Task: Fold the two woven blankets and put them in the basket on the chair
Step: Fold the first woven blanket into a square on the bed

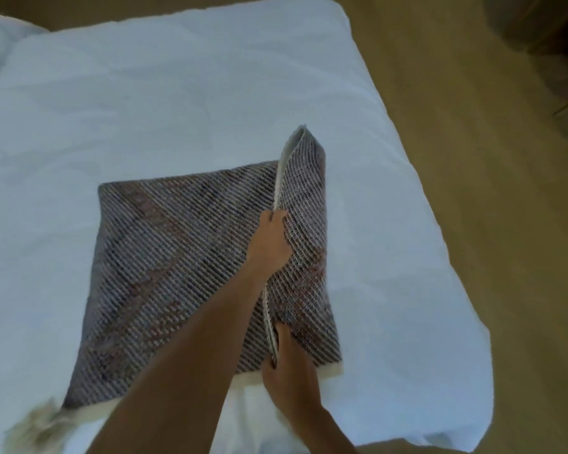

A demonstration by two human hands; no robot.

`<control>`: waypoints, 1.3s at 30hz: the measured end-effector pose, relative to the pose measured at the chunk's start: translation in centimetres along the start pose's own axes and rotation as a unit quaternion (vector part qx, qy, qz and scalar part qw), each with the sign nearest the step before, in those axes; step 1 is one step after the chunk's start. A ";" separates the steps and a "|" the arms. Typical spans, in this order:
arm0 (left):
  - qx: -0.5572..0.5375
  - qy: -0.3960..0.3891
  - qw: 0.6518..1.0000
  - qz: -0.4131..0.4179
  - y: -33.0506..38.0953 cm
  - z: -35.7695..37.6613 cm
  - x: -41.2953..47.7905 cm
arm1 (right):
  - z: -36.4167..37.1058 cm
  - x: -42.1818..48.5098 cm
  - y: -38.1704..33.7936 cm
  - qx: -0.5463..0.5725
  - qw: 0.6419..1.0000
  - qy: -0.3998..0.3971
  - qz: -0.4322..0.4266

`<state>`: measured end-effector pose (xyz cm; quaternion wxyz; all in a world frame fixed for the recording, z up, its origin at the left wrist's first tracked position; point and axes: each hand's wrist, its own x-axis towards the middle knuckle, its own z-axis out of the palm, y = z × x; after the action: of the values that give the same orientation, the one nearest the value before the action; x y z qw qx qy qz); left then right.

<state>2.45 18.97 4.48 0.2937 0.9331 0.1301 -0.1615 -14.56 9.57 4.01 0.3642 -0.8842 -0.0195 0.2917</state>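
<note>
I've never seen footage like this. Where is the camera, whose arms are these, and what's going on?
No machine here: a person wears one wide-angle camera on the head, so you look down at their own bare hands. A white bed fills most of the view, tan floor beside it. On the bed lies one woven blanket with a fringe at its near corner. The left hand and right hand both grip the blanket's right part, raised off the bed as if for a fold.

Soft, dim, bluish light, few hard shadows; whole picture slightly blurred, edges bowed by wide-angle.
</note>
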 end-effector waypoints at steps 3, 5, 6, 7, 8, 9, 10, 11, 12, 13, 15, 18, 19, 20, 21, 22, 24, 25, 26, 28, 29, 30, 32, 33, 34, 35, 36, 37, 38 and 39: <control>0.005 0.008 1.000 -0.022 -4.2 -2.7 -0.6 | 3.1 0.0 -3.1 -0.016 1.000 -0.016 -0.007; -0.004 0.016 0.999 -0.036 -7.6 -4.4 -1.1 | 5.5 0.2 -5.3 -0.021 0.999 -0.029 -0.002; -0.010 0.018 0.999 -0.042 -8.8 -5.0 -1.3 | 6.5 0.2 -6.0 -0.025 0.999 -0.037 0.002; -0.013 0.022 0.998 -0.050 -10.5 -5.7 -1.6 | 7.6 0.2 -6.8 -0.031 0.999 -0.044 0.005; -0.015 0.028 0.998 -0.060 -12.4 -6.6 -1.8 | 9.0 0.3 -8.0 -0.037 0.998 -0.053 0.007; -0.017 0.035 0.997 -0.069 -14.2 -7.3 -2.1 | 10.3 0.3 -9.1 -0.039 0.997 -0.059 0.010; -0.019 0.040 0.996 -0.076 -15.9 -8.1 -2.3 | 11.5 0.3 -10.1 -0.042 0.997 -0.067 0.011; -0.019 0.045 0.995 -0.082 -17.6 -8.8 -2.6 | 12.7 0.4 -11.1 -0.049 0.996 -0.073 0.012; -0.020 0.048 0.995 -0.085 -19.1 -9.4 -3.0 | 13.8 0.4 -12.0 -0.057 0.995 -0.079 0.012; -0.025 0.052 0.995 -0.087 -20.6 -10.0 -3.4 | 15.0 0.4 -12.9 -0.065 0.994 -0.084 0.010; -0.042 0.055 0.994 -0.087 -23.5 -11.2 -4.2 | 17.1 0.3 -14.4 -0.076 0.992 -0.097 0.009; -0.058 0.054 0.992 -0.095 -27.3 -12.7 -5.1 | 19.9 0.1 -16.4 -0.078 0.990 -0.121 0.013; -0.060 0.056 0.992 -0.100 -28.5 -13.1 -5.3 | 20.8 0.1 -17.0 -0.078 0.989 -0.124 0.012; -0.062 0.059 0.991 -0.105 -29.6 -13.4 -5.4 | 21.6 0.0 -17.6 -0.081 0.989 -0.125 0.011; -0.065 0.062 0.990 -0.108 -30.7 -13.6 -5.5 | 22.3 0.1 -18.1 -0.085 0.988 -0.125 0.009; -0.067 0.062 0.990 -0.110 -31.6 -13.8 -5.6 | 23.0 0.1 -18.5 -0.088 0.988 -0.123 0.008; -0.073 0.057 0.990 -0.107 -33.2 -14.0 -5.6 | 24.3 0.1 -19.2 -0.088 0.989 -0.118 0.011; -0.077 0.056 0.990 -0.104 -33.7 -14.1 -5.6 | 24.8 0.2 -19.5 -0.092 0.989 -0.117 0.012; -0.080 0.056 0.990 -0.102 -34.2 -14.2 -5.5 | 25.3 0.3 -19.8 -0.100 0.988 -0.119 0.010; -0.083 0.055 0.990 -0.102 -35.0 -14.3 -5.5 | 26.2 0.4 -20.3 -0.115 0.985 -0.126 0.005; -0.084 0.054 0.990 -0.105 -35.5 -14.3 -5.5 | 26.6 0.4 -20.5 -0.116 0.985 -0.128 0.004; -0.086 0.051 0.989 -0.108 -36.0 -14.4 -5.6 | 26.8 0.4 -20.7 -0.114 0.985 -0.130 0.003; -0.088 0.046 0.988 -0.119 -36.9 -14.4 -5.8 | 27.3 0.3 -21.0 -0.111 0.984 -0.137 0.003; -0.089 0.044 0.987 -0.125 -37.3 -14.4 -5.9 | 27.5 0.3 -21.0 -0.112 0.984 -0.141 0.005; -0.090 0.040 0.987 -0.128 -37.6 -14.5 -6.0 | 27.7 0.3 -21.0 -0.112 0.983 -0.142 0.007; -0.091 0.033 0.987 -0.129 -37.7 -14.5 -6.1 | 27.9 0.3 -20.9 -0.110 0.984 -0.142 0.009; -0.094 0.023 0.987 -0.127 -37.8 -14.6 -6.2 | 28.1 0.3 -20.9 -0.105 0.985 -0.140 0.013; -0.097 0.011 0.988 -0.123 -37.9 -14.8 -6.3 | 28.3 0.2 -20.8 -0.093 0.986 -0.137 0.019; -0.099 0.000 0.988 -0.117 -37.9 -15.0 -6.4 | 28.4 0.2 -20.7 -0.078 0.987 -0.136 0.027; -0.104 -0.010 0.988 -0.111 -38.0 -15.2 -6.5 | 28.5 0.1 -20.7 -0.066 0.988 -0.135 0.035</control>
<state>-12.94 57.12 -0.52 0.3710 0.8755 0.2462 -0.1876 -25.89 42.83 1.41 0.2888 -0.8590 -0.0570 0.4189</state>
